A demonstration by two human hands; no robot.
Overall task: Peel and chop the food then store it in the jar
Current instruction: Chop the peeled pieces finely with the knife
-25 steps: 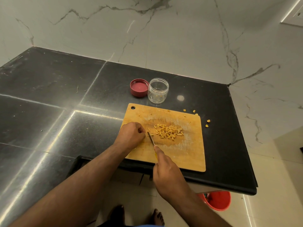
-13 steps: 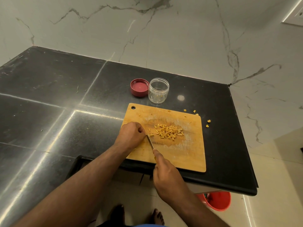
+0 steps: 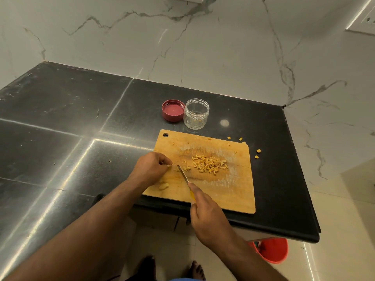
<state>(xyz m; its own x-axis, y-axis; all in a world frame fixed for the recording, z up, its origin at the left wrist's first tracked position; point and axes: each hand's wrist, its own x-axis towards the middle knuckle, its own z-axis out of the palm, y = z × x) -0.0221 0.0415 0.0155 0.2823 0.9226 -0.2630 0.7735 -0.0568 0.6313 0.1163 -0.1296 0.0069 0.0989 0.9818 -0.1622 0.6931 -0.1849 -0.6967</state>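
A: Findings at the board [image 3: 233, 191]?

B: The left hand [image 3: 151, 169] pinched a small piece of food [image 3: 176, 168] at the board's left part. The right hand [image 3: 207, 211] gripped the knife [image 3: 183, 175] by its yellow handle, blade just right of that piece. The chopped pile [image 3: 209, 165] lay at the board's centre. The jar [image 3: 196, 113] stood open on the desk [image 3: 60, 128] just beyond the board, nearly empty, lid [image 3: 173, 110] beside it. An uncut lump [image 3: 163, 185] lay near the board's left edge. Strays [image 3: 258, 151] lay off its right edge.

A: Recommendation?

B: Chopping appeared unfinished. Fingertips should be tucked back from the blade, cuts kept short, strays gathered before filling.
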